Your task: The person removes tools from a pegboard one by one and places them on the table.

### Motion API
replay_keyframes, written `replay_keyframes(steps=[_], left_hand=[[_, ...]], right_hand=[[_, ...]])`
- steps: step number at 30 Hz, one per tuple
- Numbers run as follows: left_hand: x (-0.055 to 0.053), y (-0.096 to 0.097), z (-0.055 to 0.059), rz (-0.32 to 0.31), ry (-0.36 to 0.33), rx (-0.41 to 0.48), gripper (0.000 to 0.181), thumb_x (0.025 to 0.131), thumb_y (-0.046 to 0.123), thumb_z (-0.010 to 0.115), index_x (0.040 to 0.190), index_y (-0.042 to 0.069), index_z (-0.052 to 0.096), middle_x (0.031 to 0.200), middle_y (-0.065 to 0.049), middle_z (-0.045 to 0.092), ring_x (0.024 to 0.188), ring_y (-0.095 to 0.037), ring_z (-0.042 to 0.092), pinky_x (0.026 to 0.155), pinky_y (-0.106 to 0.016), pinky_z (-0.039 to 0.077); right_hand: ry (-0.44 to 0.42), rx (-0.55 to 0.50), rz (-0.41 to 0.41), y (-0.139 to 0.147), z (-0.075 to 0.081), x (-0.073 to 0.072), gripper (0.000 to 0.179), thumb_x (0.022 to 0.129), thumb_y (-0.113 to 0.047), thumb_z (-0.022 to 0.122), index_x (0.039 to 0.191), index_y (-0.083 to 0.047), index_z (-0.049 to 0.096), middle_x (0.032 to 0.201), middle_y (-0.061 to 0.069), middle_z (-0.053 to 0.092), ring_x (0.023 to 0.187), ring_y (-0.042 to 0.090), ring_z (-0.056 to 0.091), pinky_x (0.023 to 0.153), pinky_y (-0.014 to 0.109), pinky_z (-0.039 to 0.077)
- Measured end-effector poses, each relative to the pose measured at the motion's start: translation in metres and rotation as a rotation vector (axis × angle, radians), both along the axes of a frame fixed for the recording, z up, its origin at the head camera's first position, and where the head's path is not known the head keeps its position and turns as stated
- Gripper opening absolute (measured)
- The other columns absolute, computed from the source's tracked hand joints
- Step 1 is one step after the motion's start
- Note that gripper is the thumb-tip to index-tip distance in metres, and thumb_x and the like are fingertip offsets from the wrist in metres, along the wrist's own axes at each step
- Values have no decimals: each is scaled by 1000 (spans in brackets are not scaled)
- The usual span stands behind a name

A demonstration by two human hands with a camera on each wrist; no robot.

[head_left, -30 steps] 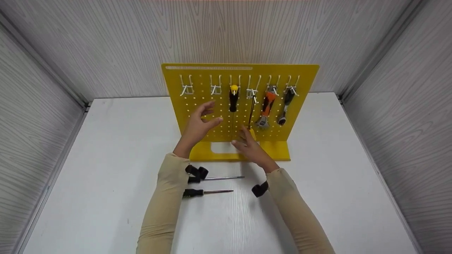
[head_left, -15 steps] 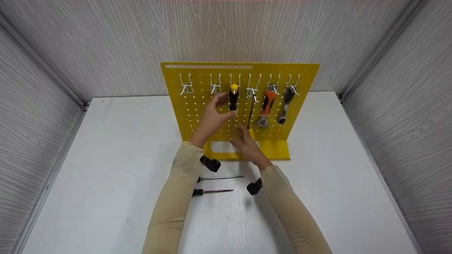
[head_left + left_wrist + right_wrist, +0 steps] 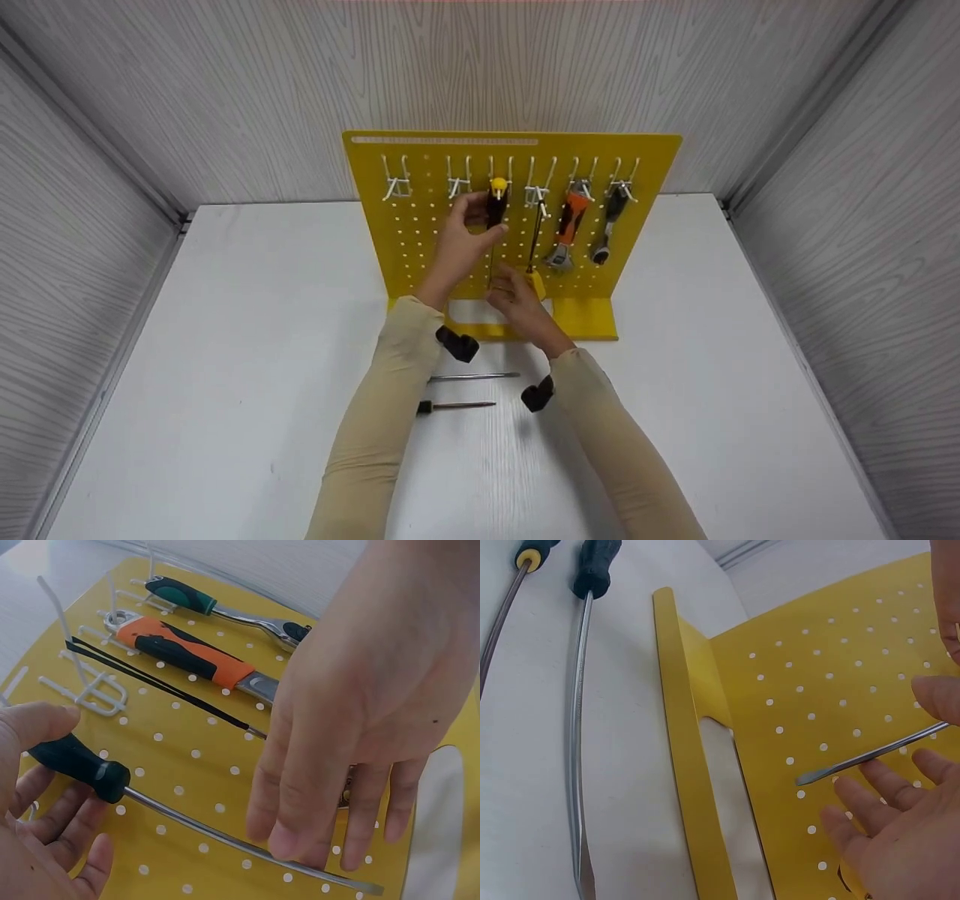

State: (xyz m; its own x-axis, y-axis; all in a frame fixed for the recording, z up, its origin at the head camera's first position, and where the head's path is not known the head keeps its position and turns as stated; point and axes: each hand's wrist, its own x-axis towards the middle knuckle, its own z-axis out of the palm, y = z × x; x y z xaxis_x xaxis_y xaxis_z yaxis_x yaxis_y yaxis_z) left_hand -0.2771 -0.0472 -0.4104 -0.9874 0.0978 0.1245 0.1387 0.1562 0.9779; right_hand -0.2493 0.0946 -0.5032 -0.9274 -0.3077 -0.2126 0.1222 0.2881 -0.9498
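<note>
A screwdriver (image 3: 498, 207) with a dark handle and yellow end hangs upright, tip down, from a hook of the yellow pegboard (image 3: 420, 247). My left hand (image 3: 463, 238) pinches its handle, thumb on one side and fingers on the other, as the left wrist view shows. Lower down, my right hand (image 3: 525, 306) is at the thin metal shaft (image 3: 202, 825). Its fingers are extended beside the flat tip, a fingertip touching the shaft in the right wrist view. Just beyond that hand hangs a yellow object (image 3: 536, 283) on a black cord, partly hidden.
An orange-and-black adjustable wrench (image 3: 570, 225) and a dark-green-handled ratchet (image 3: 225, 611) hang farther right. Two white hooks at the board's left hold nothing. Two more screwdrivers, one silver-shafted (image 3: 577, 712) and one darker-shafted (image 3: 506, 622), lie on the white table (image 3: 225, 337).
My left hand has moved right and up from beside the screwdriver and taken hold of its handle. My right hand has shifted slightly left, closer to the shaft.
</note>
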Motion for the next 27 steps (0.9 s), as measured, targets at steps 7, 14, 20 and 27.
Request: replay_keyframes(steps=[7,14,20,27], left_hand=[[1,0,1,-3,4,-11,50,90,10,66,135,6,45,128,-11,54,115,-23,55,98,-36,46],[-1,1,3,7,-29,-8,46,89,5,65,132,7,48,122,-13,57,109,-25,58,90,-36,51],[0,2,4,10,-35,-20,46,89,4,66,132,8,49,118,-13,59,106,-24,59,87,-34,52],[2,1,4,15,-41,-22,46,89,6,66,132,8,49,118,-13,59,105,-23,59,88,-34,51]], right_hand=[[23,0,-6,-1,-1,3,55,97,-21,55,146,-12,32,140,13,47,128,27,48,108,44,40],[19,30,-13,-2,-4,1,42,98,-15,55,137,-9,43,130,12,54,121,25,51,106,41,42],[1,16,-11,0,-9,6,40,97,-12,55,135,-5,45,128,11,55,118,25,52,102,41,45],[76,-12,-9,1,-10,15,34,97,-9,55,130,-4,49,118,11,57,107,23,56,91,36,50]])
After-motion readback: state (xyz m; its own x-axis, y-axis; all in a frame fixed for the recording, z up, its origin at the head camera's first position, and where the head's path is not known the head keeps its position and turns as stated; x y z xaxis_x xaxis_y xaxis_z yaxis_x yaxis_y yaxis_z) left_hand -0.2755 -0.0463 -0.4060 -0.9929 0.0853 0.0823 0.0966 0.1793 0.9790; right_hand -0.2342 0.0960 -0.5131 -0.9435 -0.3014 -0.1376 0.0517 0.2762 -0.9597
